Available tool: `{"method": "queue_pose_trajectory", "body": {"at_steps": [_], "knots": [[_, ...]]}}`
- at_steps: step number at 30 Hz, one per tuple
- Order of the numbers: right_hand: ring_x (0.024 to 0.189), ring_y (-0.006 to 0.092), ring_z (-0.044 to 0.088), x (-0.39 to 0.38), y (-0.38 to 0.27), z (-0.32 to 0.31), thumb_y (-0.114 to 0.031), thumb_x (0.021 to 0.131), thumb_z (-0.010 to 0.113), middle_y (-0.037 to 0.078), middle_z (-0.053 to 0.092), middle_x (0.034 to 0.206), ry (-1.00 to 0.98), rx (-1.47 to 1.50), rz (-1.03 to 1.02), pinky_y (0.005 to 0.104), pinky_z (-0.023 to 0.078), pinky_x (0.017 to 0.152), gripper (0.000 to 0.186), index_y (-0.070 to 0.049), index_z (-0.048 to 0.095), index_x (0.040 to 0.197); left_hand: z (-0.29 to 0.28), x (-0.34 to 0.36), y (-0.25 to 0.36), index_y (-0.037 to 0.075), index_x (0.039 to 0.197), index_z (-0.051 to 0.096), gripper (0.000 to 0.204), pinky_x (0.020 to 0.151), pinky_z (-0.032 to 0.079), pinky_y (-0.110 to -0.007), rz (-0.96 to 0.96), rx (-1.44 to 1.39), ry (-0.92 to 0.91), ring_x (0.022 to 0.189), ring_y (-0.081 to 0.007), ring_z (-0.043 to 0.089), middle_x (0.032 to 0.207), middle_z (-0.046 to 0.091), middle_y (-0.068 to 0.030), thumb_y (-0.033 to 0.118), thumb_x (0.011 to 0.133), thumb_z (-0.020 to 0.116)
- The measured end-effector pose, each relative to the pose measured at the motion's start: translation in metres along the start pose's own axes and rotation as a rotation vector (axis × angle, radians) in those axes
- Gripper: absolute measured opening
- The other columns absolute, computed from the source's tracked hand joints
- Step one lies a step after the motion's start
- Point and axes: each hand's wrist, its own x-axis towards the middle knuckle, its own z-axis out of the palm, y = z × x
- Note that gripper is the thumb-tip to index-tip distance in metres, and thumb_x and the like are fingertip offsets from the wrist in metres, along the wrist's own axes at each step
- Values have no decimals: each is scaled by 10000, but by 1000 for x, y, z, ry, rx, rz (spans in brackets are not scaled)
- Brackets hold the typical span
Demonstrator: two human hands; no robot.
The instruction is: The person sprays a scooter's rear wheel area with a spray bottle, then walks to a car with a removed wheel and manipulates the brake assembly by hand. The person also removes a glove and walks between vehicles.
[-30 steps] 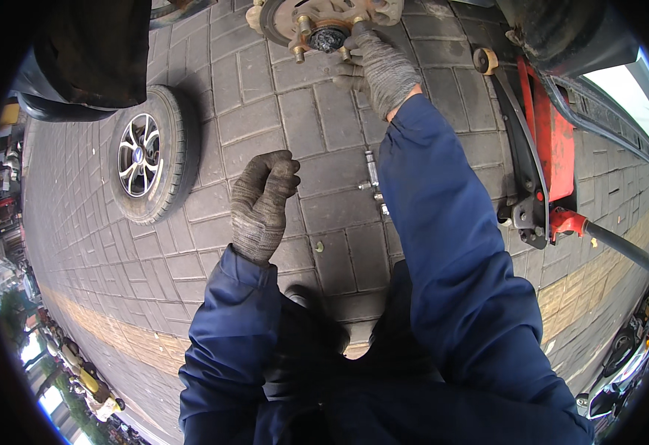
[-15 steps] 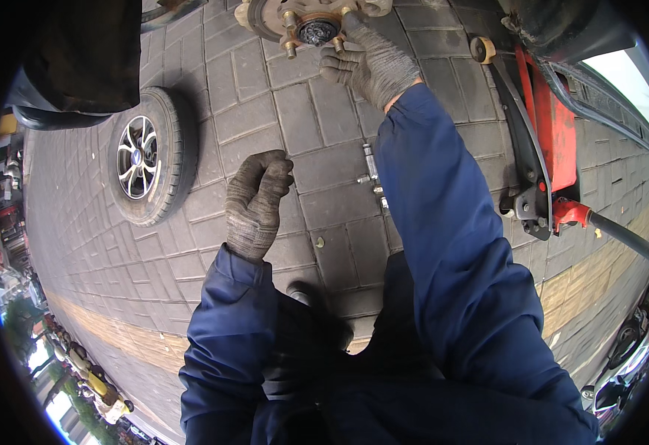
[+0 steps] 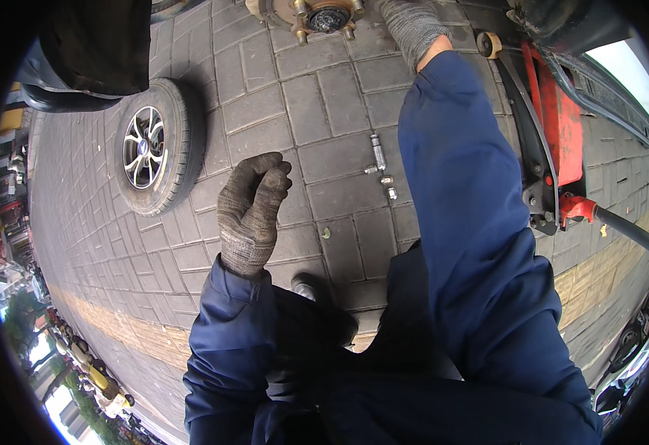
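A rusty wheel hub (image 3: 326,20) with protruding studs and a dark greasy centre sits at the top edge. My right hand (image 3: 411,26), in a grey knit glove, reaches up just right of the hub; its fingers are cut off or hidden at the frame's top. Over the paving, left of centre, my left hand (image 3: 251,215) is gloved and closed, fingers curled toward the thumb; what it holds, if anything, is hidden. Between my arms, a shiny metal socket-like cylinder (image 3: 378,151) lies on the bricks beside several small metal nuts (image 3: 388,185).
A tyre on a spoked alloy wheel (image 3: 177,152) is at left on the brick paving (image 3: 332,159). At right are a red floor jack (image 3: 565,141) and its dark handle (image 3: 628,231), near the car's side panel (image 3: 610,104). My shoe (image 3: 304,286) shows below.
My right hand has moved up and right, off the hub's stud area, and its fingers have left clear view. The left hand stays closed in nearly the same place. The view has shifted slightly.
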Motion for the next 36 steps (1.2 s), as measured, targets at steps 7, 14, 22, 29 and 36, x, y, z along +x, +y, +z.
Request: {"method": "queue_pose_trajectory", "body": {"at_steps": [7,14,22,29,36], "knots": [[666,160,662,3,28,12,-277,895,624,94,683,836,-102,315,23,297,570,529,297,-19,619,1042,9,-8,5,-43,1150,575,443,788,521,-302,39,53,-9,856,-173,636,1010,658,-150,324,908,632],[653,150,676,0,24,11,-218,899,627,90,707,835,-70,281,-37,267,547,459,252,-45,619,1082,11,0,2,-31,1152,572,379,807,497,-282,3,56,-33,879,-151,607,1004,643,-114,255,912,635],[610,119,603,-15,33,13,-230,885,611,81,692,913,-247,265,221,265,530,485,282,-57,600,1107,18,22,-14,-7,1122,592,277,754,454,-230,-61,49,-73,833,-78,530,905,600,-22,171,915,640],[606,135,604,-23,25,34,-186,907,600,90,683,889,-236,417,333,276,527,470,261,-51,568,1128,17,35,-25,-6,1134,585,317,768,478,-260,-48,84,-105,825,-113,567,973,646,-64,214,913,640],[604,139,614,-31,25,41,-184,911,617,94,684,862,-144,438,295,273,529,465,207,-45,598,1064,18,39,-27,-13,1133,584,318,767,474,-261,-45,110,-114,823,-111,559,930,631,-54,211,915,640]]}}
